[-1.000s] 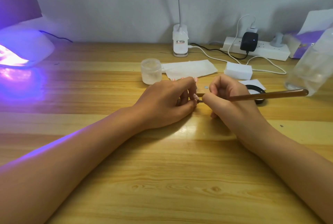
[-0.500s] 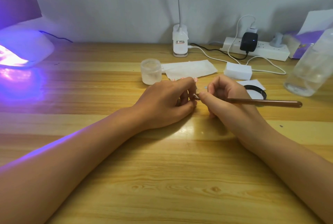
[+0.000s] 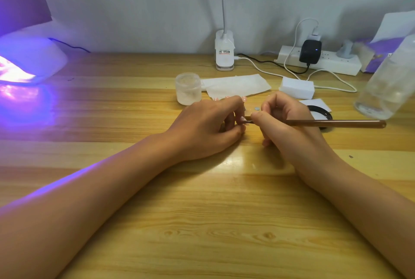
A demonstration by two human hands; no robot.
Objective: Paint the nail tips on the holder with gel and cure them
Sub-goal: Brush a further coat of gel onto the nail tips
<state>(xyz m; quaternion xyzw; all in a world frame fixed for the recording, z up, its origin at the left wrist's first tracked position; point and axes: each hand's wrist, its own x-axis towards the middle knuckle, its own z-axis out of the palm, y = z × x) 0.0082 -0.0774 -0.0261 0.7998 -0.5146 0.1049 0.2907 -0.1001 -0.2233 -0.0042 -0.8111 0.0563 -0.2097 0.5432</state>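
My left hand [image 3: 208, 126] rests on the wooden table, fingers curled around the nail tip holder, which is almost fully hidden. A few pink nail tips [image 3: 243, 98] peek out above its knuckles. My right hand [image 3: 285, 121] grips a long brown gel brush [image 3: 336, 123] like a pen. The brush lies nearly level, its handle pointing right and its tip touching a nail tip at my left fingertips. The white curing lamp [image 3: 33, 58] glows purple at the far left edge.
A frosted jar [image 3: 188, 88] and a white wipe [image 3: 238, 85] lie just behind my hands. A black ring-shaped lid [image 3: 320, 112] on paper, a white block [image 3: 296, 87], a tilted clear bottle [image 3: 388, 83], a power strip [image 3: 318, 60] with cables and a clip lamp [image 3: 224, 54] stand further back.
The brush handle has dropped from slightly raised at the right end to nearly level. My right hand shifted a little toward my left hand. My left hand stayed still.
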